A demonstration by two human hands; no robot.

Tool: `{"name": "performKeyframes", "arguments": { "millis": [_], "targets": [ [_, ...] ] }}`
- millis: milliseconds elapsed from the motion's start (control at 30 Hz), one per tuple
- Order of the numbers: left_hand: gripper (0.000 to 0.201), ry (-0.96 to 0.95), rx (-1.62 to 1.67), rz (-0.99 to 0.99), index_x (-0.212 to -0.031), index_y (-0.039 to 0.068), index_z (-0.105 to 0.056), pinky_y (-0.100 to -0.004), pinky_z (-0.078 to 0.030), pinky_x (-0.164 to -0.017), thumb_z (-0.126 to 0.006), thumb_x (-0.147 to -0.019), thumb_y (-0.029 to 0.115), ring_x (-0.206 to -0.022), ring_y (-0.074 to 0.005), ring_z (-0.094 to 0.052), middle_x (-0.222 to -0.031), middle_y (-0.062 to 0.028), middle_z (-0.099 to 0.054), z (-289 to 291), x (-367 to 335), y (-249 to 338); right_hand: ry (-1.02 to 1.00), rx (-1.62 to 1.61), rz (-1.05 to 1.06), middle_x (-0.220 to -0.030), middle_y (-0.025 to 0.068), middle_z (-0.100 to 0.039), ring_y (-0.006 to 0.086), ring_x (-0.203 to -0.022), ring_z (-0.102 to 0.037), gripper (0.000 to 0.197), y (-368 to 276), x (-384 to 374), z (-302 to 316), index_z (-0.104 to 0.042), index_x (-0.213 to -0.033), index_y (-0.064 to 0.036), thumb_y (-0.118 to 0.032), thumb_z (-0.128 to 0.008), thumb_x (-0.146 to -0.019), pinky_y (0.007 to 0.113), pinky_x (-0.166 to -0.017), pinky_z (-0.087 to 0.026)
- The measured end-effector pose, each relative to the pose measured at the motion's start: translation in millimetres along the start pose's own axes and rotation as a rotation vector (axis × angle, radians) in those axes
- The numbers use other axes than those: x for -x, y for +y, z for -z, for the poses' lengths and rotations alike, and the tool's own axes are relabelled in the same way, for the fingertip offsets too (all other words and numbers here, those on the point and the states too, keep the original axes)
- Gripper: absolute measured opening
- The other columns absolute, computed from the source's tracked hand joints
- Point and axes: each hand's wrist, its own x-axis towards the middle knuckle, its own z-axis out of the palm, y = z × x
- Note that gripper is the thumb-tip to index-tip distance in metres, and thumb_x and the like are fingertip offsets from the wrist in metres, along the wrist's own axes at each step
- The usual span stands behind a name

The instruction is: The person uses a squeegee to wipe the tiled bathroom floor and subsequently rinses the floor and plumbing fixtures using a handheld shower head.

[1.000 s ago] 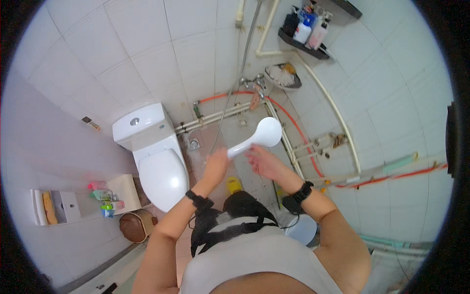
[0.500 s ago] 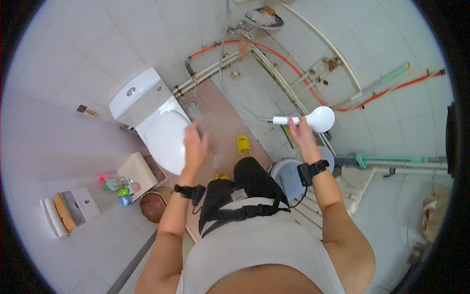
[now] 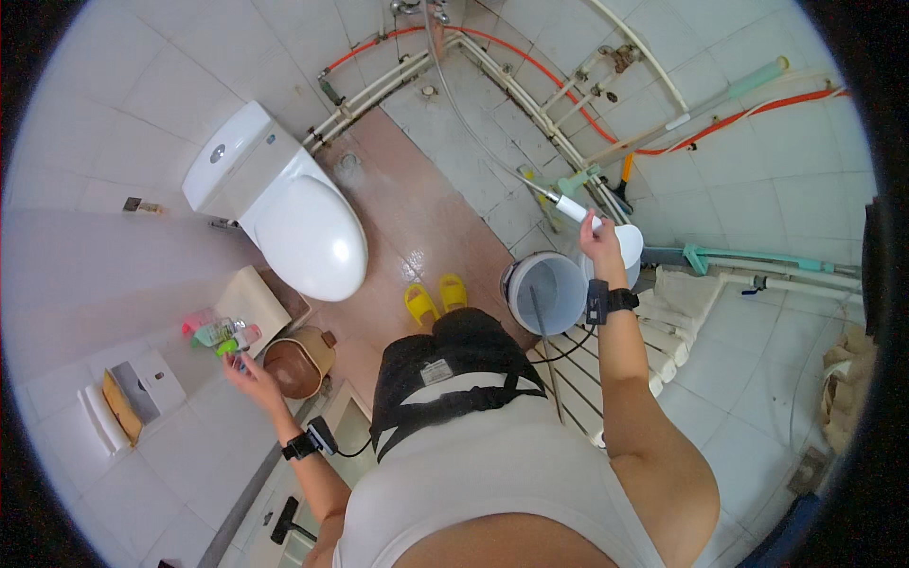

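Observation:
A white shower head is held by its white handle in my right hand, whose fingers are closed round it. A hose runs from the handle up toward the tap on the far wall. At the left, my left hand is beside a group of bottles, its fingers parted. Closest to it is a pinkish bottle with a green cap; a clear green bottle and a pink one stand just beyond. Whether the fingertips touch a bottle is unclear.
A white toilet with its lid down stands at the left. A brown bin is by my left forearm. Near my right forearm are a white bucket and a slatted white rack. An orange-red pipe follows the wall.
My left hand has moved from beside the toilet down and left to the bottles. The shower head in my right hand has turned, its face now lower. The view has shifted.

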Motion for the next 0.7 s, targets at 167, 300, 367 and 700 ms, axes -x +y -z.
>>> {"name": "performKeyframes", "arguments": {
  "millis": [167, 300, 367, 700],
  "targets": [
    [0.040, 0.152, -0.020, 0.101, -0.125, 0.000, -0.038, -0.0337, -0.043, -0.083, -0.048, -0.091, 0.019, -0.103, -0.0243, -0.049, -0.120, -0.0160, -0.046, 50, 18, -15, 0.055, -0.080, -0.058, -0.091, 0.0207, -0.058, 0.0275, -0.078, -0.063, 0.046, -17, -13, 4, -0.028, -0.114, 0.0153, -0.006, -0.052, -0.082, 0.033, -0.071, -0.056],
    [0.040, 0.227, -0.116, 0.080, -0.124, -0.001, -0.039, -0.0349, -0.042, -0.084, -0.048, -0.091, 0.020, -0.104, -0.0239, -0.049, -0.121, -0.0161, -0.045, 90, 20, -5, 0.026, -0.071, -0.024, -0.093, 0.0204, -0.058, 0.0274, -0.078, -0.063, 0.043, -13, -10, 4, -0.030, -0.113, 0.0160, -0.007, -0.051, -0.082, 0.032, -0.071, -0.056],
    [0.040, 0.251, -0.104, 0.086, -0.124, -0.001, -0.039, -0.0355, -0.042, -0.085, -0.048, -0.091, 0.020, -0.104, -0.0244, -0.049, -0.121, -0.0164, -0.046, 102, 23, -1, 0.055, -0.064, 0.004, -0.094, 0.0194, -0.058, 0.0265, -0.079, -0.063, 0.044, -13, -9, 8, -0.030, -0.115, 0.0154, -0.007, -0.050, -0.084, 0.032, -0.070, -0.056],
    [0.043, 0.269, -0.026, 0.099, -0.125, -0.003, -0.037, -0.0364, -0.042, -0.087, -0.047, -0.091, 0.021, -0.107, -0.0259, -0.047, -0.122, -0.0186, -0.043, 123, 21, -13, 0.049, -0.106, -0.071, -0.094, 0.0199, -0.057, 0.0284, -0.078, -0.063, 0.046, 19, 33, 30, -0.026, -0.121, 0.0120, -0.015, -0.045, -0.089, 0.034, -0.068, -0.057]
  ]
}}
